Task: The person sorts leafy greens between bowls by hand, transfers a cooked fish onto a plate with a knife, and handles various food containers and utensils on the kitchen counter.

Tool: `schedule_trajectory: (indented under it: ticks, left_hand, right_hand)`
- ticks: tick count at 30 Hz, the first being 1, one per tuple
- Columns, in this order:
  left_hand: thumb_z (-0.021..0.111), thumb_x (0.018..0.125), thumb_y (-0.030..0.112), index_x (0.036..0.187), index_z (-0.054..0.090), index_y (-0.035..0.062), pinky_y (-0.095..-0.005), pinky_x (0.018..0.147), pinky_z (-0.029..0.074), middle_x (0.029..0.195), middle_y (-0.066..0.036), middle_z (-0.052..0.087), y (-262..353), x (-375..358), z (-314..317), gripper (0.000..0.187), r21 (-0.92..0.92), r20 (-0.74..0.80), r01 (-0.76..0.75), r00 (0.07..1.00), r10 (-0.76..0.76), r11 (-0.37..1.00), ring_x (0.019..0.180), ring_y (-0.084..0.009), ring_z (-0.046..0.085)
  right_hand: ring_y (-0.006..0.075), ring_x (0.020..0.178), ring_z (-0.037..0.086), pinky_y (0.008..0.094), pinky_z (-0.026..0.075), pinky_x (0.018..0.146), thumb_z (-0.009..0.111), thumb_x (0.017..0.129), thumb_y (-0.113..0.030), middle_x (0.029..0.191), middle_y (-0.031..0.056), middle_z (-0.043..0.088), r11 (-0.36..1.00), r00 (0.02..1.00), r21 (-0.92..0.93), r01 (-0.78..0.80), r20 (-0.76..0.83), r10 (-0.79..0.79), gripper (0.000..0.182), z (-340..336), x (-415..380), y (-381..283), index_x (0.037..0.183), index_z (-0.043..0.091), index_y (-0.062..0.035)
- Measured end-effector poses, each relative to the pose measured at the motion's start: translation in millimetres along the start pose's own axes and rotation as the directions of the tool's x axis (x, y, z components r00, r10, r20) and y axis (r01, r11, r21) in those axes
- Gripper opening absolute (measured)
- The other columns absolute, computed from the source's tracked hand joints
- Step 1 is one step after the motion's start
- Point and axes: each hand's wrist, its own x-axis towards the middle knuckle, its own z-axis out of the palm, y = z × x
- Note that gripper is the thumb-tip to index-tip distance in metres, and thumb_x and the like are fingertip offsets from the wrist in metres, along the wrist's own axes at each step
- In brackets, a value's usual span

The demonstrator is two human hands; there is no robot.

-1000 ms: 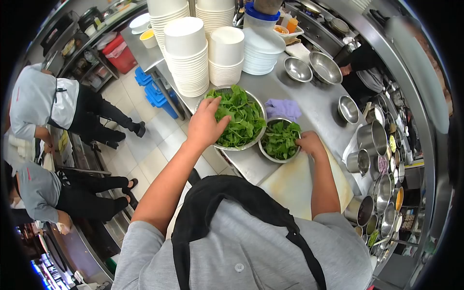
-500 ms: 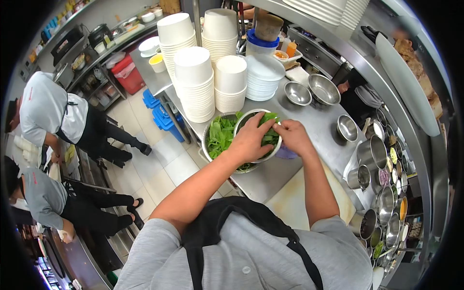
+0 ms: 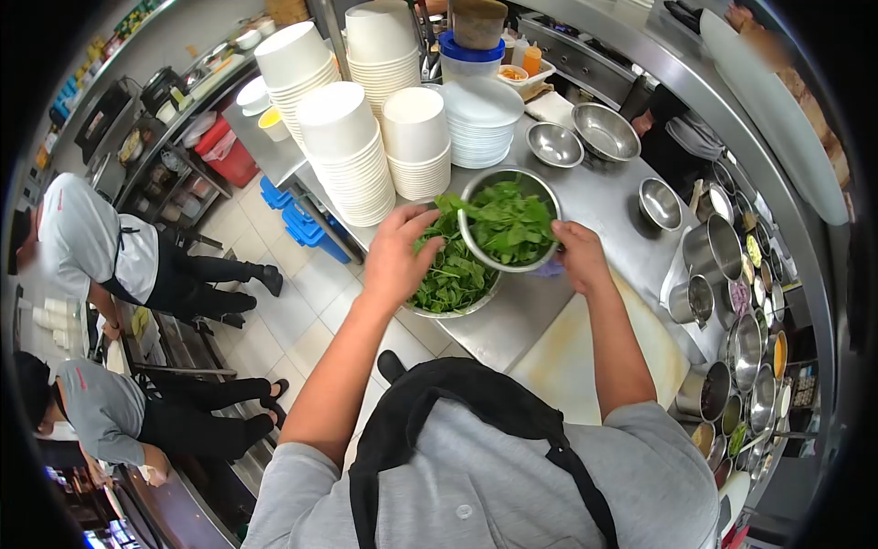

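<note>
My right hand [image 3: 581,256] grips the right rim of a small steel bowl [image 3: 541,189]. Leafy greens [image 3: 508,221] fill that bowl, which hangs partly over a larger metal bowl [image 3: 457,314]. More loose greens [image 3: 453,282] lie in the larger bowl, at the counter's left edge. Over its left side is my left hand [image 3: 398,256], fingers spread and curved near the leaves; I see nothing held in it. The smaller bowl hides part of the larger one.
Stacks of white paper tubs [image 3: 343,156] and pale lids [image 3: 482,123] stand just beyond the bowls. A cutting board [image 3: 594,352] lies near my front. Steel bowls [image 3: 554,145] and ingredient containers [image 3: 709,393] line the right. Two people [image 3: 91,238] work at the left.
My left hand has left the small bowl and moved left to the larger one. The small bowl, still in my right hand, has shifted up and right, showing its greens.
</note>
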Motion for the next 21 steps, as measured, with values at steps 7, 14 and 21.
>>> schedule_trajectory:
  ticks: [7,14,21]
  left_hand:
    - [0.075,0.076,0.02,0.109,0.07,0.0107,-0.042,0.079,0.053,0.092,-0.015,0.061,-4,-23,10,0.035,0.363,0.439,0.12,0.852,-0.283,0.924,0.091,-0.0332,0.063]
    - [0.071,0.085,0.019,0.104,0.069,0.0028,-0.0324,0.061,0.047,0.08,-0.006,0.066,-36,-1,12,0.025,-0.048,0.243,0.366,0.907,-0.345,0.929,0.068,-0.0197,0.061]
    - [0.066,0.093,0.02,0.108,0.066,0.0014,-0.0217,0.054,0.042,0.072,0.003,0.058,-7,16,-27,0.023,-0.514,0.42,0.634,0.774,-0.475,0.579,0.06,-0.0065,0.052]
  right_hand:
    - [0.0091,0.071,0.055,0.0285,0.049,0.07,0.062,0.094,-0.028,0.078,-0.0018,0.061,0.973,0.993,-0.208,-0.097,-0.088,0.08,0.025,-89,-16,41,0.079,0.062,-0.009]
    - [0.01,0.068,0.056,0.0283,0.05,0.065,0.066,0.092,-0.021,0.076,-0.0008,0.06,0.957,0.974,-0.19,-0.221,-0.09,0.207,0.019,-101,-26,64,0.078,0.059,-0.0103]
    - [0.0131,0.068,0.061,0.029,0.054,0.055,0.069,0.085,-0.006,0.077,0.0039,0.061,0.92,0.991,-0.388,-0.062,-0.135,0.01,0.014,-100,-9,79,0.088,0.056,-0.0024]
